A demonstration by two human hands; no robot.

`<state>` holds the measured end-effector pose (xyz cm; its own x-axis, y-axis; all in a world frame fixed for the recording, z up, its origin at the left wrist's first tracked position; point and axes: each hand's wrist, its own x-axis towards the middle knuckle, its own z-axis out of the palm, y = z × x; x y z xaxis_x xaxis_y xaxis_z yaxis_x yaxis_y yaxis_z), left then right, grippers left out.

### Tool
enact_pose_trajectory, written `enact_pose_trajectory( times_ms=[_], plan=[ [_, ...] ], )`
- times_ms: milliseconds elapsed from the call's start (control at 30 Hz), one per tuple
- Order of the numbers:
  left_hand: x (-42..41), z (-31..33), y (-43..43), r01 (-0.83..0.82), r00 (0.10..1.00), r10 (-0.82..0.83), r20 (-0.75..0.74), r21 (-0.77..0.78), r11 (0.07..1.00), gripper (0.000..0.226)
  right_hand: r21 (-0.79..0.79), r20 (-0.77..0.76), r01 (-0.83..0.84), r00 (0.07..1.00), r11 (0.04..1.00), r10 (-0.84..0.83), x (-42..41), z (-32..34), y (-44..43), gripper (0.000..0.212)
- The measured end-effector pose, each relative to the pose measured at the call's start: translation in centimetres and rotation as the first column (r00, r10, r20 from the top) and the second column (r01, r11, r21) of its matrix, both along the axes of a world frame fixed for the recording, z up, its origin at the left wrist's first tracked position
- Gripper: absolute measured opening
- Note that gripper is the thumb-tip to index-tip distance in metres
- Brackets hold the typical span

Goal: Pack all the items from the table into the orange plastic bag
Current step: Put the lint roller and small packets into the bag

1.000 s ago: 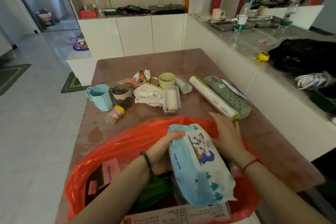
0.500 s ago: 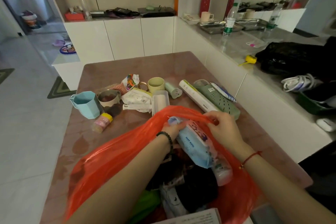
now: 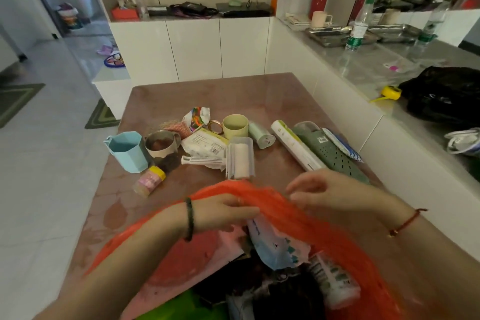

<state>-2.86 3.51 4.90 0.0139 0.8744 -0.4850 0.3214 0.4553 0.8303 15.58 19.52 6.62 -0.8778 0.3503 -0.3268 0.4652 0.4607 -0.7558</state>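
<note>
Orange plastic bag (image 3: 309,218) lies at the table's (image 3: 233,91) near edge. Left hand (image 3: 223,212) pinches its rim, fingers closed; right hand (image 3: 330,192) hovers just beyond, fingers loosely curled, apart.

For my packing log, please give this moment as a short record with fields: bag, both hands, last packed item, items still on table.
bag: orange plastic bag, open, near table edge
left hand: left hand grips the bag rim
right hand: right hand above rim, fingers loose, holding nothing
last packed item: blue wipes pack inside bag
still on table: blue cup, lint roller, green slipper, white roll box
</note>
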Motion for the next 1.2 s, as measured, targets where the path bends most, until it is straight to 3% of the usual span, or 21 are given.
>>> enact_pose_trajectory(
  times_ms=[67, 133, 200, 267, 367, 467, 733, 800, 900, 1000, 1100, 1200],
  plan=[
    [-2.3, 2.3, -0.4, -0.076, 0.952, 0.084, 0.295, -0.037, 0.996, 0.031, -0.113, -0.171, 0.23, 0.954, 0.967, -0.247, -2.7, -0.2, 1.7, 0.027],
    [-4.7, 3.3, 0.2, -0.338, 0.842, 0.293, 0.453, 0.021, 0.941, 0.029, -0.179, -0.21, 0.408, 0.873, 0.895, -0.44, -6.4, -2.0, 3.1, 0.04],
    [-6.8, 2.9, 1.6, -0.641, 0.677, 0.541, 0.5, 0.038, 0.767, 0.025, -0.166, -0.095, 0.458, 0.874, 0.873, -0.476, -10.3, -4.5, 3.9, 0.061],
    [-8.5, 1.2, 3.1, -0.78, 0.567, 0.692, 0.446, 0.02, 0.626, 0.028, -0.23, 0.036, 0.493, 0.866, 0.839, -0.499, -13.4, -7.3, 4.5, 0.082],
    [-10.5, -2.5, 4.2, -0.857, 0.444, 0.829, 0.339, -0.109, 0.503, 0.04, -0.369, 0.112, 0.578, 0.805, 0.728, -0.582, -16.5, -10.9, 4.9, 0.099],
    [-11.5, -5.2, 4.4, -0.887, 0.34, 0.895, 0.289, -0.218, 0.407, 0.04, -0.356, 0.148, 0.64, 0.758, 0.681, -0.635, -18.2, -13.6, 4.8, 0.102],
    [-11.1, -7.0, 4.7, -0.863, 0.29, 0.882, 0.371, -0.298, 0.409, 0.049, -0.253, 0.03, 0.69, 0.706, 0.678, -0.707, -18.1, -13.6, 4.1, 0.086],
    [-10.6, -5.8, 4.9, -0.864, 0.313, 0.858, 0.407, -0.253, 0.435, 0.051, -0.257, -0.05, 0.677, 0.704, 0.69, -0.709, -17.0, -11.3, 3.4, 0.084],
    [-8.2, -2.8, 5.2, -0.836, 0.442, 0.78, 0.444, -0.114, 0.538, 0.048, -0.379, -0.265, 0.556, 0.701, 0.74, -0.662, -14.7, -6.7, 1.0, 0.075],
    [-4.5, 0.3, 4.6, -0.804, 0.56, 0.672, 0.484, 0.121, 0.583, 0.023, -0.44, -0.468, 0.345, 0.7, 0.829, -0.539, -12.0, -2.1, -2.8, 0.059],
    [-1.8, 1.8, 2.2, -0.716, 0.694, 0.639, 0.332, 0.407, 0.566, 0.033, -0.557, -0.545, 0.103, 0.703, 0.824, -0.457, -8.9, 1.0, -5.7, 0.057],
    [-0.7, 2.5, -1.4, -0.561, 0.817, 0.528, 0.231, 0.527, 0.638, 0.032, -0.652, -0.552, -0.039, 0.709, 0.757, -0.439, -5.8, 2.1, -7.9, 0.051]
  ],
)
